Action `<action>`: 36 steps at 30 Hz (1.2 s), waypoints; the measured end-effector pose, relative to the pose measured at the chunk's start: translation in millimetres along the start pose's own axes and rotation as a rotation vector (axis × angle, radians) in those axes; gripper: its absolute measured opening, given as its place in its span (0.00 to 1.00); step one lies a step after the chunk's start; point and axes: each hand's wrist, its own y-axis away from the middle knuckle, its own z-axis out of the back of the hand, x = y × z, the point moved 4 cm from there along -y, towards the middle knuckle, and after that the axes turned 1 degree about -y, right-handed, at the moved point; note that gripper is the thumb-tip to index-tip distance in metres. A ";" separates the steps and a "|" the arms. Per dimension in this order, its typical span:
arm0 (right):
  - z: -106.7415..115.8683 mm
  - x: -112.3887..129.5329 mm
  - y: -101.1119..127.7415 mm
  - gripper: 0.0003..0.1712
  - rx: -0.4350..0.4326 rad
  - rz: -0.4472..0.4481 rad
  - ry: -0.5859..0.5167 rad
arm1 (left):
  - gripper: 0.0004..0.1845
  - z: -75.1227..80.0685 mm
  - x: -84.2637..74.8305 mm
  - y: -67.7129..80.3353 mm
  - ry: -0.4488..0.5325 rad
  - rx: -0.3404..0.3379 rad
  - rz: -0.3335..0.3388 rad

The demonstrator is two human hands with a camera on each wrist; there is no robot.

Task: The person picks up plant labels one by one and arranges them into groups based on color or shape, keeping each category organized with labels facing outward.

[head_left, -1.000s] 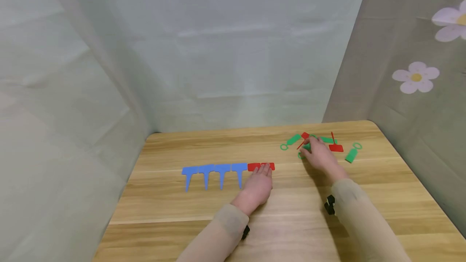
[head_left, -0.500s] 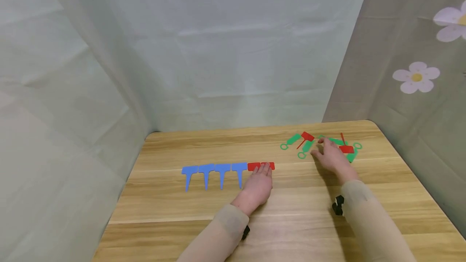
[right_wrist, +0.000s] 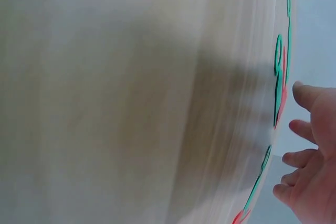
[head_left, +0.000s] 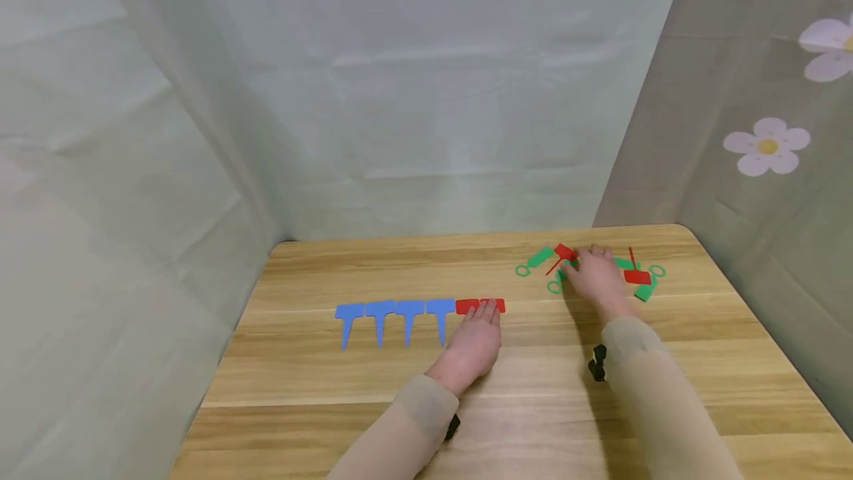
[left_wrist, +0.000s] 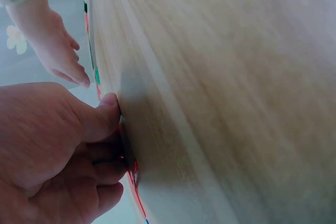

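My left hand point(head_left: 474, 338) lies over the right end of a row, its fingertips resting on a red T-shaped plant label point(head_left: 496, 305). Another red label point(head_left: 466, 306) sits just left of it, partly covered by the fingers. Several blue T-shaped plant labels point(head_left: 349, 312) continue the row leftward, stems toward me. My right hand point(head_left: 595, 276) hovers with spread fingers over a loose group of labels, holding nothing. Beside its thumb are a red label point(head_left: 564, 252) and a green ring-ended tag point(head_left: 554, 287), partly hidden. In the right wrist view, the fingers point(right_wrist: 302, 158) hang close above the pieces.
Another green ring-ended tag point(head_left: 541, 256) lies left of the group. To the right, a red label point(head_left: 637, 277) overlaps green tags point(head_left: 645, 291). All lie flat on the wooden table point(head_left: 526, 406), near its back edge. Hanging cloth point(head_left: 453, 110) encloses the table.
My right hand moved right, then back left over the group. The right-hand red label and a green tag slid rightward, onto another green tag. My left hand stays in place.
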 end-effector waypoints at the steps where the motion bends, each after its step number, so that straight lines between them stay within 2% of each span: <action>1: -0.3 1.6 -1.4 0.40 0.002 -0.012 0.007 | 0.31 -0.3 -0.3 -0.1 0.005 0.001 0.002; 8: -1.9 7.8 -9.9 0.41 0.001 -0.077 0.033 | 0.29 -2.1 -2.3 -0.3 0.013 0.007 0.006; 15: -2.7 9.4 -15.9 0.40 0.004 -0.101 0.064 | 0.30 -3.6 -3.3 -0.2 -0.003 0.006 0.007; 30: -2.8 9.8 -28.4 0.39 0.109 -0.159 0.140 | 0.30 -1.3 -3.2 -1.0 -0.028 0.010 0.011; 36: 0.2 9.1 -32.8 0.37 0.092 -0.178 0.136 | 0.30 -1.9 -2.8 -1.2 -0.038 0.009 0.013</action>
